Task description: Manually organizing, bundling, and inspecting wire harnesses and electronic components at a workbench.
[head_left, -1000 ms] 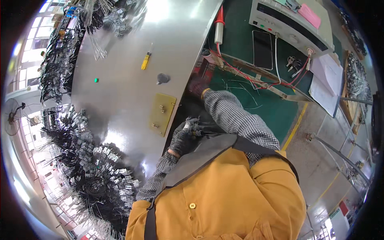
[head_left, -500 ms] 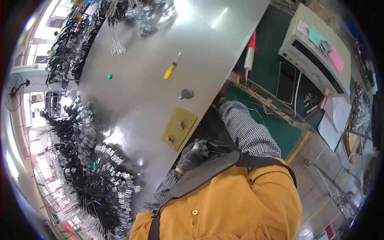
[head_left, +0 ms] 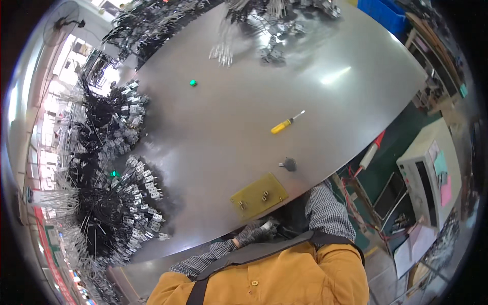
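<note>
My left hand, in a dark grey glove, is low at the near edge of the metal table, in front of my apron. Its fingers look curled around a small pale thing I cannot make out. My right forearm, in a checked sleeve, reaches to the table edge, and the hand beyond it is hidden. Just past my left hand lies a yellow fixture plate with small metal fittings on top. Farther off are a dark grey round piece and a yellow-handled screwdriver.
Bundles of black cables with pale connectors crowd the table's left side, with more cables at the far edge. A small green object sits on the table. At right stand a beige instrument and a red-and-white probe.
The view has swung round, so the table and its things appear shifted and rotated. My right hand, partly visible at the table edge before, is now hidden; my left hand stays low by the apron.
</note>
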Demonstrator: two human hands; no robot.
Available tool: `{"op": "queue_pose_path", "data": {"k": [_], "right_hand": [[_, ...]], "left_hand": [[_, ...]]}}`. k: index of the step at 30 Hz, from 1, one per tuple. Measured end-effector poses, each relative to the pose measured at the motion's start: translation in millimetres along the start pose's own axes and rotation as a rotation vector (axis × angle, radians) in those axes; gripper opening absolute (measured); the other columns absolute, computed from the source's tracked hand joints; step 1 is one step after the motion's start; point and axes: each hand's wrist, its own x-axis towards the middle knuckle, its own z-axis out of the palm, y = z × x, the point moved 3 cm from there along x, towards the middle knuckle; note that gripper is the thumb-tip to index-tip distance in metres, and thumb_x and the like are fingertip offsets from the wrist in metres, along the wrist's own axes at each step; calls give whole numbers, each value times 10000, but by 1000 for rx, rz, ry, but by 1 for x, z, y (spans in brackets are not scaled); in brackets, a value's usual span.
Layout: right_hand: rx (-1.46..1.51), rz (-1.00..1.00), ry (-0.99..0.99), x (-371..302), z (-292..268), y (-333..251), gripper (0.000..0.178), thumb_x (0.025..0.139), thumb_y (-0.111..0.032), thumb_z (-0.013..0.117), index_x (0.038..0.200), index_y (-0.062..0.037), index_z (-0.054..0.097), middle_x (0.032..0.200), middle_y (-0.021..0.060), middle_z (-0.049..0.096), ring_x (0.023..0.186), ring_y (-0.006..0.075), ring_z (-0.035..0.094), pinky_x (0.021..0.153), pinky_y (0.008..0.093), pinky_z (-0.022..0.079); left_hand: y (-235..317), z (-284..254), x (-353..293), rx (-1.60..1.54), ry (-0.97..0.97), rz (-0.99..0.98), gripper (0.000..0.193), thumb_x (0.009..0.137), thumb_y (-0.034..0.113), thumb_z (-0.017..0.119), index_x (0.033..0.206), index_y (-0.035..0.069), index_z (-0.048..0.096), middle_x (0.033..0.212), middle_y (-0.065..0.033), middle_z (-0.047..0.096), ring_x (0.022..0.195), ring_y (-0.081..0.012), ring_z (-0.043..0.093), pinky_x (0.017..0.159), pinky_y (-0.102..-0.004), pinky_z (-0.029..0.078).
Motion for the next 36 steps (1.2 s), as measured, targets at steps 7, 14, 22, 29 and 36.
{"op": "queue_pose_path", "data": {"k": [7,14,22,29,36], "right_hand": [[-54,36,45,-18,-8,22,329,968,-289,530,1130,-72,716,1088,181,720,1064,357,672,924,480,514],[-578,457,-121,-122,-130,57,307,959,-200,595,1214,-31,618,1093,153,653,974,321,632,832,419,519],[299,370,90,83,-217,-115,175,947,-174,605,813,-69,565,793,111,570,776,347,584,709,467,472],[-411,-68,-67,114,-200,-124,150,868,-126,617,732,-110,556,728,119,540,693,345,543,641,457,389],[-178,17,-26,141,-201,-162,207,900,-144,600,704,-111,542,696,127,538,682,357,536,637,477,375]], "left_hand": [[35,34,5,10,-226,61,465,1031,350,601,1350,15,553,1010,-26,588,902,-119,546,814,-289,491],[174,45,-11,4,-268,284,452,1014,328,623,1346,29,557,1130,-55,630,1052,-148,601,952,-297,502],[295,-139,136,612,495,822,759,902,516,693,1422,18,453,1340,-166,558,1239,-288,547,1048,-386,449],[514,-148,220,1164,1057,688,1096,717,606,817,1495,2,334,1515,-240,401,1425,-362,384,1171,-435,335],[562,-226,296,1026,1087,552,836,830,508,745,1408,-23,459,1280,-273,618,1209,-409,598,1079,-429,434]]}}
